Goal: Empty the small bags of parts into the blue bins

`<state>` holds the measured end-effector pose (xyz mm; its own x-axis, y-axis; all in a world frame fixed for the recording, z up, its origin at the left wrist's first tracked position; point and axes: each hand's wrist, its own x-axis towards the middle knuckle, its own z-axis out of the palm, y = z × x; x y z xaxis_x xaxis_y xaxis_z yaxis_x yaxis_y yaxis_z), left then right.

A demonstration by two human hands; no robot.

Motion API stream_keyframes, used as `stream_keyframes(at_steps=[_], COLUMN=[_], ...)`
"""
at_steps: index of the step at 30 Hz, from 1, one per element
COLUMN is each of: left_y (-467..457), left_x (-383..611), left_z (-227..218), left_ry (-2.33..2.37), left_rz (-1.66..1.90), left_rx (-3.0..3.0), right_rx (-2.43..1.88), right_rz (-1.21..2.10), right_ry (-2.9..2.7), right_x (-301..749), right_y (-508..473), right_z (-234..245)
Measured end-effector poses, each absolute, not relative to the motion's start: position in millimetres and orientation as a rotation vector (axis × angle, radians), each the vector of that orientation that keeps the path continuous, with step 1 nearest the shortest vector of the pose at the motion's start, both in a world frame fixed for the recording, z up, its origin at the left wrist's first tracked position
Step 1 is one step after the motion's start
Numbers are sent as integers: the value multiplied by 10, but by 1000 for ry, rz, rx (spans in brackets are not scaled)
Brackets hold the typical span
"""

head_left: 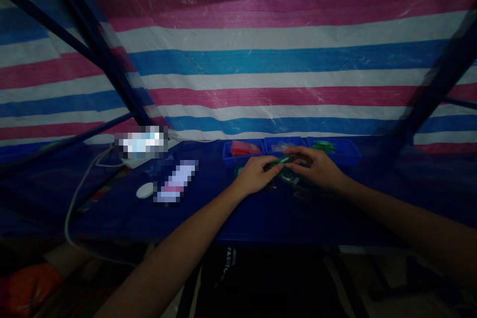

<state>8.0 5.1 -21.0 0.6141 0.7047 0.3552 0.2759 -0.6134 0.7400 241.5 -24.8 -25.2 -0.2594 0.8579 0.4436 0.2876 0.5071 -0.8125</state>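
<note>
Both my hands meet over a dark blue table (112,213), close to its back edge. My left hand (255,175) is closed, pinching one end of a small green piece (282,161). The fingers of my right hand (318,166) curl around the other end of the same piece. Under the hands lie several small dark and green parts (289,179), too dim to make out. Just behind the hands stands a row of three blue trays: one with red pieces (244,149), a middle one (283,145), and one with green pieces (330,148).
A small white round object (144,190) lies on the table at the left, beside two blurred-out items. A white cable (76,194) loops off the table's left side. A pink, blue and white striped tarp (261,59) hangs behind, with dark frame poles (93,35) crossing it.
</note>
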Motion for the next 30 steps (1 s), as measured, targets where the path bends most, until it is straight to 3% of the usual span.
stream_keyframes(at_steps=[9, 17, 25, 30], left_y=[58, 39, 50, 75], left_x=[79, 82, 66, 83], left_z=[-147, -205, -306, -282], left_ry=[911, 687, 584, 574], left_rz=[952, 849, 601, 630], left_rx=[2240, 2569, 2731, 2726], right_rx=[-1040, -1284, -1628, -1543], right_rz=[607, -195, -248, -318], right_ry=[-1590, -1636, -1989, -2005], right_x=[2600, 3112, 3175, 3038], right_y=[-104, 137, 241, 141], right_z=[-138, -34, -101, -39])
